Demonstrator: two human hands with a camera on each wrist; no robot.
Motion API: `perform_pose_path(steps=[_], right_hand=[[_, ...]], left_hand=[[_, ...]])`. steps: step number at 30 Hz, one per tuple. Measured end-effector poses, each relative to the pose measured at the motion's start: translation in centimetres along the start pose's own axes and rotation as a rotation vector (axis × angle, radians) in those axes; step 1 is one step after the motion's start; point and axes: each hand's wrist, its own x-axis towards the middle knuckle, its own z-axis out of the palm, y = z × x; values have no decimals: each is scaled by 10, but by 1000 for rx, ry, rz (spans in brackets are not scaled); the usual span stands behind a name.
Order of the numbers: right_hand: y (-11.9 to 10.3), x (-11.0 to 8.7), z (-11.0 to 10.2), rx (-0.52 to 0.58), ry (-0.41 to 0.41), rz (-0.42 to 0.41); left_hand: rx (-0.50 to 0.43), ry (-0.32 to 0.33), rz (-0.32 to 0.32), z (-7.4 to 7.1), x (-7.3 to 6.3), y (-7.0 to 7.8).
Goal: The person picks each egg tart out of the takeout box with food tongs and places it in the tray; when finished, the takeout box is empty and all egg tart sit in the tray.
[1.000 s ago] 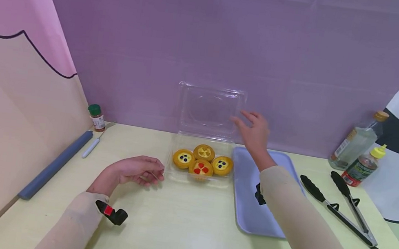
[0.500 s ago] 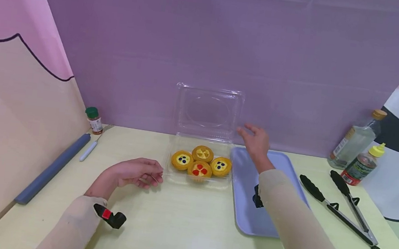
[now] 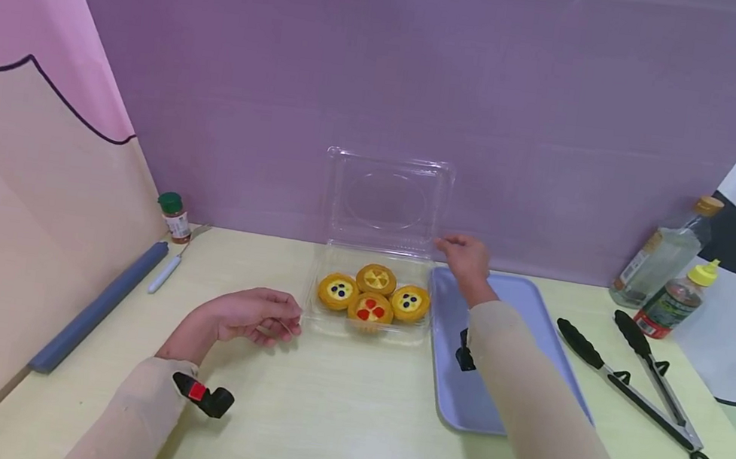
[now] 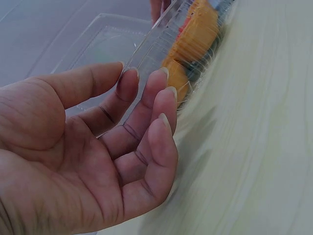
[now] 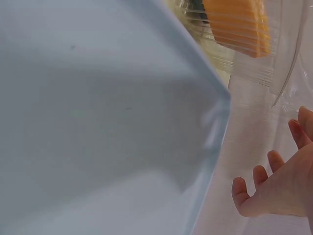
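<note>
A clear plastic clamshell container (image 3: 313,306) stands with its lid (image 3: 388,201) raised against the backdrop. Inside are several tarts: one has red topping (image 3: 370,309), two have dark dots, and one is plain yellow on top (image 3: 376,279). My left hand (image 3: 249,317) pinches the near left corner of the rim. The left wrist view shows its thumb and index tips (image 4: 128,78) meeting there, the other fingers curled below. At the lower right edge of the lid, my right hand (image 3: 467,260) pinches with thumb and index; its other fingers (image 5: 259,174) show in the right wrist view.
A blue tray (image 3: 449,413) lies right of the container, under my right forearm. Farther right are black-tipped tongs (image 3: 652,391), a clear bottle (image 3: 661,252) and a yellow-capped bottle (image 3: 672,302). At left are a green-capped jar (image 3: 175,216), a white-handled tool (image 3: 165,273) and a blue roll (image 3: 102,305).
My right hand has come down along the lid's right side to its lower edge, its thumb and index closing together. My left hand stays at the container's near left corner.
</note>
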Motion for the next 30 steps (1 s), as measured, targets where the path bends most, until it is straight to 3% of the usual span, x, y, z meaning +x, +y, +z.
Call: perform_pose_path(steps=[7,30], right_hand=[[0,1,5,49,-10,-7],[-5,6,3,26,-17,-3]], left_hand=[[-3,42,-8,0,-3,-1],[7,41,-6,-2,0,1]])
